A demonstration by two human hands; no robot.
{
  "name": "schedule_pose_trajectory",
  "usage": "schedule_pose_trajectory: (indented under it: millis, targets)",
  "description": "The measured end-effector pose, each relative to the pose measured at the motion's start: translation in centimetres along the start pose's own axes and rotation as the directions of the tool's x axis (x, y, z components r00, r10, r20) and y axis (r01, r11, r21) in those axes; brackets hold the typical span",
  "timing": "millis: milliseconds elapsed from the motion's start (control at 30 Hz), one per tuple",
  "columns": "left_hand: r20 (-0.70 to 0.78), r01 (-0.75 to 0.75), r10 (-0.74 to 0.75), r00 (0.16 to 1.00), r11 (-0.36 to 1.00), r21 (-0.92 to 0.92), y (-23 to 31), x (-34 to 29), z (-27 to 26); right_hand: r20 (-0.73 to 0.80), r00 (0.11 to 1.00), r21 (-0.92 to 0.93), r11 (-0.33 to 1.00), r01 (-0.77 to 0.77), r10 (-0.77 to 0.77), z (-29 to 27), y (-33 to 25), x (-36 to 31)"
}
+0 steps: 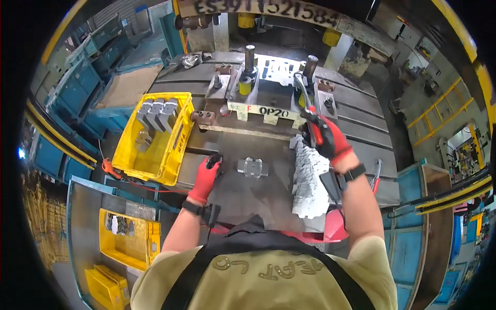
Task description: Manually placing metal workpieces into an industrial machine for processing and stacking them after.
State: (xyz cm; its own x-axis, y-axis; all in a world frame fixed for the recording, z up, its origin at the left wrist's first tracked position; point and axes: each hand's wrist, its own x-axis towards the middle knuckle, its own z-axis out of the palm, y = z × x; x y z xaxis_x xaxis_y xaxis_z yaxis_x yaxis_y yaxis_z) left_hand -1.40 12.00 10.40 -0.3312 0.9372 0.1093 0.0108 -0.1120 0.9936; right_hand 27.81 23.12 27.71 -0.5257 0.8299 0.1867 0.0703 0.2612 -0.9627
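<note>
My right hand (333, 139), in a red glove with black fingertips, grips a red-handled, plier-like tool (306, 93). Its long metal end reaches forward to the right post of the press die (276, 93). Below that hand lies a long stack of flat pale metal pieces (310, 181). My left hand (206, 175), gloved alike, rests at the bed's near left with its fingers curled; whatever they might hold is hidden. Between my hands, a small shiny metal plate (253, 168) with a cut outline lies on the grey press bed (240, 199).
To the left, a yellow crate (178, 155) holds stacked metal parts (157, 113). Lower left are more yellow crates (129, 245). Another red-handled tool (377, 175) lies at the bed's right edge. The press ram (268, 11) hangs overhead. Clamp blocks (217, 82) flank the die.
</note>
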Motion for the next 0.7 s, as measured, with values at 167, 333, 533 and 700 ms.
schedule_pose_trajectory:
  millis: [167,333,533,700]
  targets:
    - [-0.021,0.229,-0.232,0.972,0.969,-0.090,1.7,-2.9,-3.8,0.117,0.977,0.467,0.858,-0.212,0.178,-0.4,3.8,8.1]
    - [0.023,0.434,-0.434,0.901,0.898,-0.066,3.7,-6.2,-6.1,0.152,0.972,0.609,0.757,-0.235,0.179,0.1,5.7,10.5]
    - [0.031,0.417,-0.416,0.909,0.907,-0.062,3.1,-7.3,-7.3,0.010,0.974,0.471,0.858,-0.203,0.225,0.7,6.0,10.3]
    - [-0.057,0.407,-0.410,0.910,0.912,-0.053,2.4,-7.4,-8.3,-0.066,0.973,0.385,0.905,-0.179,0.220,0.7,1.3,7.3]
